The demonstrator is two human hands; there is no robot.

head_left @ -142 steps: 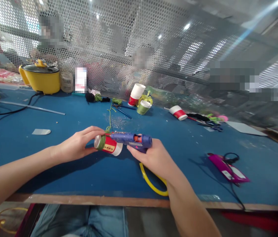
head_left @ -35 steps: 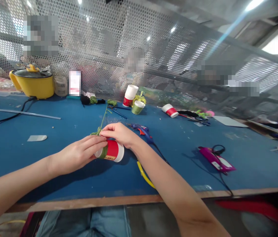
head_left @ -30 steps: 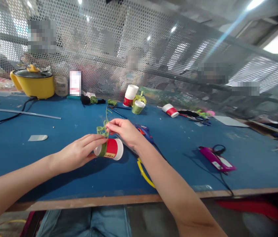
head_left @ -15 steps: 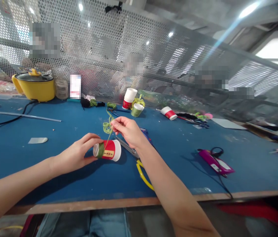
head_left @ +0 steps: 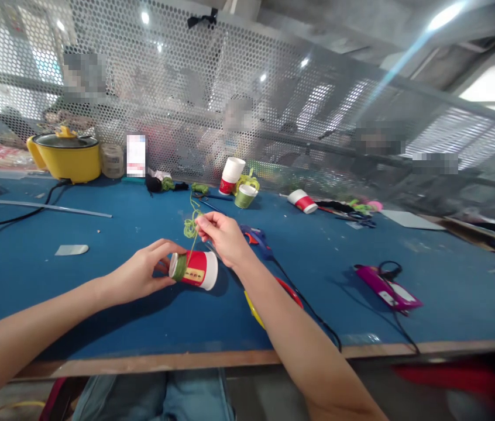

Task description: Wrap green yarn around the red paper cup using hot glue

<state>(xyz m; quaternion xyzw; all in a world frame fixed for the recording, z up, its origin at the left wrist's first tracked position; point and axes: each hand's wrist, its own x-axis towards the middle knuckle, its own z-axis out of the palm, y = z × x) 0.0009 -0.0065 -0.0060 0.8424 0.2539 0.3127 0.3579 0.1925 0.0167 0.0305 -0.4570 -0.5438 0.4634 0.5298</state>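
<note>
A red and white paper cup lies on its side, its base end wrapped in green yarn. My left hand grips that end between thumb and fingers. Above the cup, my right hand pinches the loose yarn, which runs taut down to the cup and trails in loops toward the back. Scissors with yellow and red handles lie partly hidden under my right forearm. Just beyond that forearm is a blue glue gun with a black cord.
At the back stand a yellow electric pot, a glass jar, a lit phone, stacked cups and a green-wrapped cup. Another cup lies tipped. A purple power strip rests on the right. Behind is a perforated metal screen.
My right hand and forearm have shifted slightly left and down, uncovering more of the glue gun and the red scissor handle. My left hand still holds the cup.
</note>
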